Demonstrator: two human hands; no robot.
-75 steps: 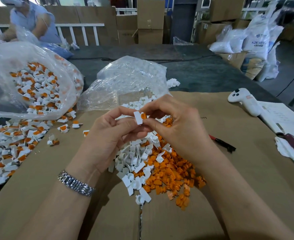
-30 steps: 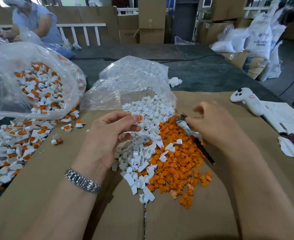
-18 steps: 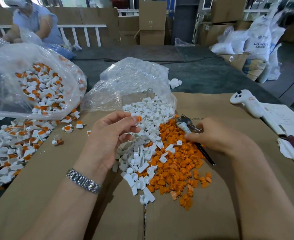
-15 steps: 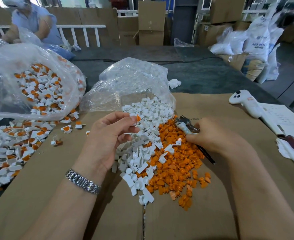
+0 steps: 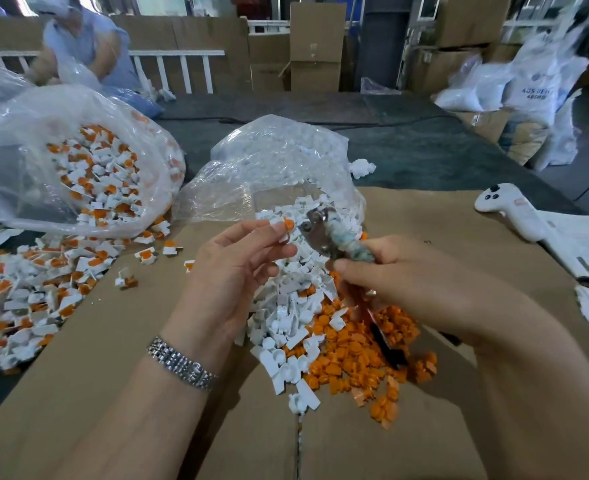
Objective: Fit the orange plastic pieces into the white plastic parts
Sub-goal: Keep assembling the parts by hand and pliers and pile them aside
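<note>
While a spill of loose white and orange plastic parts [image 5: 324,327] marks the middle of the flat brown cardboard sheet [image 5: 106,341], everything else can be placed from it. Far to its left, finished white-and-orange assemblies [image 5: 26,292] lie scattered off the cardboard's edge, and behind them a big clear plastic bag [image 5: 74,164] holds more of the same. Just left of the spill and above it, the left hand [image 5: 230,271], with a silver link watch [image 5: 180,363] at the wrist, pinches a small white plastic part with an orange piece seated in it [image 5: 283,227] between thumb and fingertips. Directly behind the spill, a second clear bag of plain white parts [image 5: 279,168] lies open toward it. Over the spill's right side, the right hand [image 5: 414,285] curls around metal pliers with a tape-wrapped neck [image 5: 334,233], their head close beside the pinched part. Far right of the spill rests a white handheld controller [image 5: 511,209], next to paper sheets [image 5: 584,244].
</note>
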